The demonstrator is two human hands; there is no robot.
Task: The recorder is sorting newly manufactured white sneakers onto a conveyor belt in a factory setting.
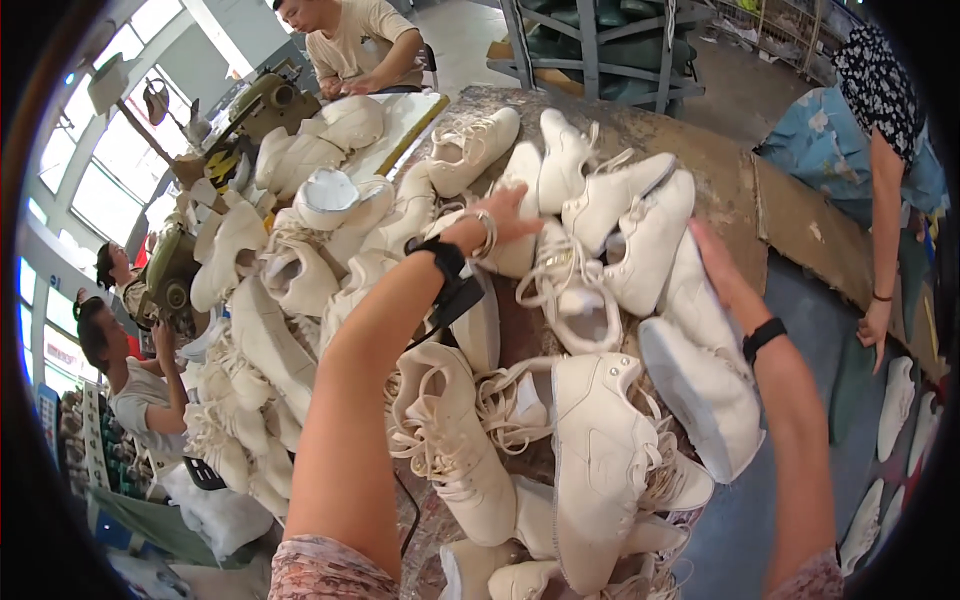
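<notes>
A heap of cream lace-up shoes covers the worktable in front of me. My left hand (503,222) reaches over its far middle with fingers spread, touching or just above a laced shoe (572,285). It holds nothing that I can see. At the heap's right side, my right hand (722,262) lies stretched along a cream shoe (693,295), the fingertips partly hidden. Below it a shoe (700,395) leans with its pale sole outward. Nearer to me are a large upright shoe (600,450) and another with loose laces (455,440).
More cream shoes (270,330) pile up on the left. Cardboard (815,235) lines the table's far right edge. A green machine (270,100) stands at the far left. Co-workers sit at the back (365,45) and left (140,390); another person (880,140) bends at the right, near shoe parts (895,408).
</notes>
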